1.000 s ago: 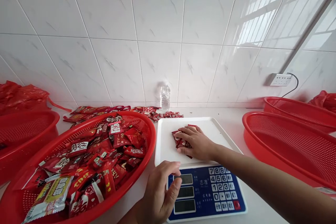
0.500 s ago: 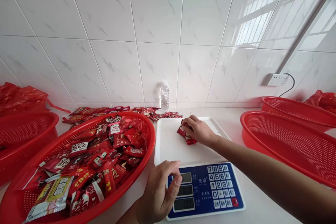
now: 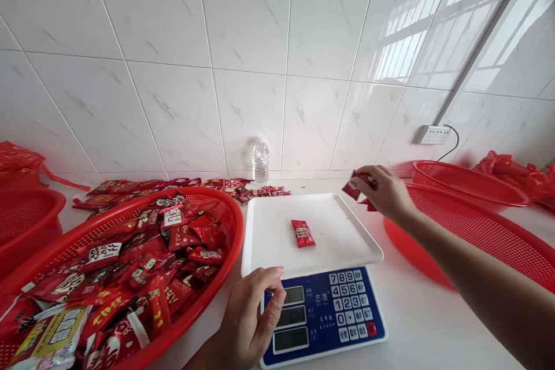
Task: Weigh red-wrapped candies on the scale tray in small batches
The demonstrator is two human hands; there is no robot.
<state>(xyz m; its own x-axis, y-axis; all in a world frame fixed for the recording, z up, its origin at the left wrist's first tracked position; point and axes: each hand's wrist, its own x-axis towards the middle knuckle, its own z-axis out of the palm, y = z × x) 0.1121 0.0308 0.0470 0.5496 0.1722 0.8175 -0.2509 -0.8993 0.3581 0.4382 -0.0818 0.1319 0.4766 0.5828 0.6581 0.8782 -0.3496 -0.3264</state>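
1. Right hand [image 3: 385, 189], raised beyond the tray's far right corner, has its fingers closed on red held packets [image 3: 352, 185]; their count is partly hidden. Left hand [image 3: 248, 318], thumb and fingers half curled with a gap between the tips, grips nothing visible, at the scale's left edge; contact cannot be told.
2. White tiled wall [image 3: 249, 17] at the back.
3. White surface [image 3: 411, 303] below it.
4. Filled basket [image 3: 239, 237], red, at left, heaped with wrapped snacks [image 3: 143, 263]; another red basket [image 3: 489, 237] at right, partly behind the right arm.
5. Scale [image 3: 321, 324], centre: blue keypad panel in front, white tray [image 3: 273, 214] behind.
6. Clear bottle [image 3: 261, 165], upright near the wall.
7. Single red packet [image 3: 303, 233], lying near the tray's middle.
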